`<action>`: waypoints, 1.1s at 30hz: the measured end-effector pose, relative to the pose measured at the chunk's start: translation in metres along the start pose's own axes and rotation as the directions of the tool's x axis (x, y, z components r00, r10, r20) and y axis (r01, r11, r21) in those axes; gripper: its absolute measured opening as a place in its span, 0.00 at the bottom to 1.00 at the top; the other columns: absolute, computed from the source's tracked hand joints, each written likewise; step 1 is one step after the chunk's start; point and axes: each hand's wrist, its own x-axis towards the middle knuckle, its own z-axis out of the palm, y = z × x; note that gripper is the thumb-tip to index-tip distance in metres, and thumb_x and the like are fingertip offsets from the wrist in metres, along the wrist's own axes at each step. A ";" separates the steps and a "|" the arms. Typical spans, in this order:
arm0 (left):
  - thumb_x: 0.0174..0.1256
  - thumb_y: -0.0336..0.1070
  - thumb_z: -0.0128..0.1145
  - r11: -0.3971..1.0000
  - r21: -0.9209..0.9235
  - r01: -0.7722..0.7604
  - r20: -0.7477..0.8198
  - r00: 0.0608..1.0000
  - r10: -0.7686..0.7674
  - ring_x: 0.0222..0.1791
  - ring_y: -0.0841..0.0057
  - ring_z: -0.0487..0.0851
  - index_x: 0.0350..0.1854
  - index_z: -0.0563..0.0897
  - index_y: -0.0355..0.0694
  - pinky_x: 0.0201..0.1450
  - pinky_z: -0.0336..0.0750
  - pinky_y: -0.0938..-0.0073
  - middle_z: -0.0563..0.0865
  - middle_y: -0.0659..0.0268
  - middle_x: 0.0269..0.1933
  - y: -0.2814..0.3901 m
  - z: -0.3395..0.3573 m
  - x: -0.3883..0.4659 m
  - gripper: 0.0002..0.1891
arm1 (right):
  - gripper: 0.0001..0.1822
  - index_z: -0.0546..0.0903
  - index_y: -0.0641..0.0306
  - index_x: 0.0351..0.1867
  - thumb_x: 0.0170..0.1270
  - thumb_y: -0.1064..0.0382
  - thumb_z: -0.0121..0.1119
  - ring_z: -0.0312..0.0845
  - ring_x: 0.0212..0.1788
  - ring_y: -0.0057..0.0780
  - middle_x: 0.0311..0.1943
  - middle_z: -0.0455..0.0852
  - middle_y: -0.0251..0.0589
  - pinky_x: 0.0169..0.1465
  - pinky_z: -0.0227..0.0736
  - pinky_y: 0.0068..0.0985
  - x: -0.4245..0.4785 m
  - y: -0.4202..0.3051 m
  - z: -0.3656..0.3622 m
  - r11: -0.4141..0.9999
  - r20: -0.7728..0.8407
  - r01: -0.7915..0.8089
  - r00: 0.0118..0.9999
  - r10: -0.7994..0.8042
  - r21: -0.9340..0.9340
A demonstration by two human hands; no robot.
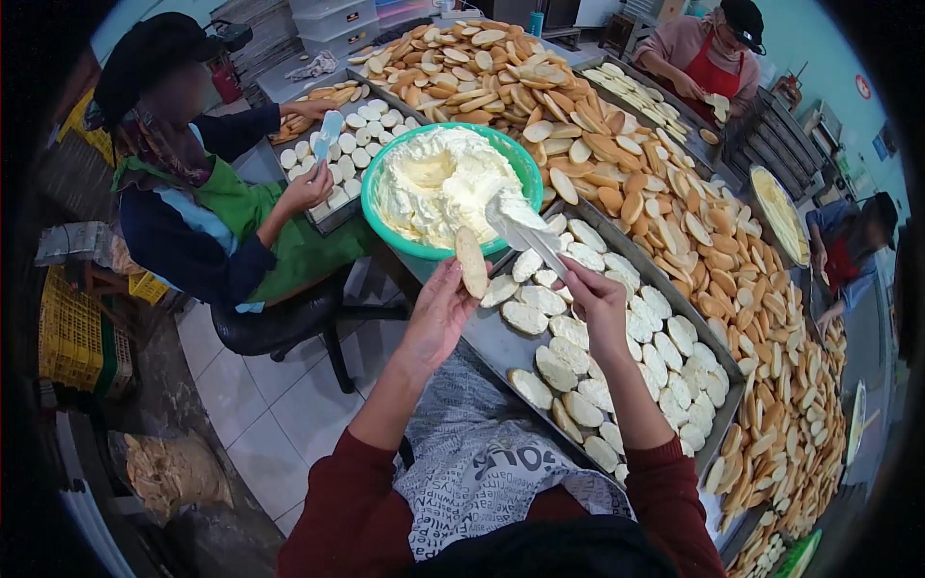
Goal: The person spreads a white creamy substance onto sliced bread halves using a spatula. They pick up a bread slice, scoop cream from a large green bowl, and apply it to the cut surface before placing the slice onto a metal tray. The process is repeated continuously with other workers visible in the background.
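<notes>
Between the fingers of my left hand (437, 314) is an oval bread slice (472, 261), held upright in front of the tub's near rim. My right hand (596, 303) grips the handle of a spatula (531, 235), whose blade carries a lump of pale cream. Behind both hands stands a green plastic tub (372, 206) heaped with pale yellow cream (441, 180), hollowed at one spot. Below my right forearm lies a metal tray (498, 345) with many cream-coated bread slices (556, 368) in rows; the forearm hides part of them.
A huge pile of bread slices (650, 195) covers the table beyond the tray. At left sits a co-worker (202, 188) with a spatula (329, 134), beside another tray (334, 222). Two more people (712, 72) work at the right. Yellow crates (72, 332) stand at far left.
</notes>
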 end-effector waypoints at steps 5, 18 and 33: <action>0.76 0.45 0.48 0.981 -0.147 0.129 0.030 0.992 -0.126 0.52 0.77 0.80 0.62 0.69 0.36 0.55 0.78 0.78 0.79 0.61 0.56 -0.004 0.019 0.002 0.21 | 0.16 0.84 0.62 0.52 0.64 0.75 0.57 0.81 0.43 0.24 0.39 0.87 0.40 0.45 0.75 0.20 -0.024 0.023 0.003 0.860 -0.097 0.477 0.861 -0.499 -0.181; 0.71 0.35 0.55 0.942 -0.299 0.152 0.153 0.982 -0.110 0.52 0.76 0.82 0.54 0.76 0.40 0.55 0.82 0.76 0.81 0.64 0.53 -0.011 0.035 0.009 0.13 | 0.30 0.87 0.50 0.48 0.41 0.82 0.60 0.81 0.33 0.32 0.38 0.86 0.38 0.34 0.73 0.25 -0.023 0.048 -0.006 0.428 0.042 0.669 0.566 -0.824 -0.608; 0.67 0.30 0.57 0.967 -0.248 0.063 0.166 0.986 -0.021 0.53 0.79 0.80 0.62 0.70 0.44 0.56 0.78 0.75 0.80 0.69 0.54 -0.021 0.018 0.021 0.22 | 0.34 0.88 0.46 0.47 0.33 0.79 0.58 0.78 0.26 0.28 0.33 0.87 0.34 0.28 0.69 0.23 -0.056 0.007 -0.038 0.224 0.197 0.635 0.523 -0.829 -0.740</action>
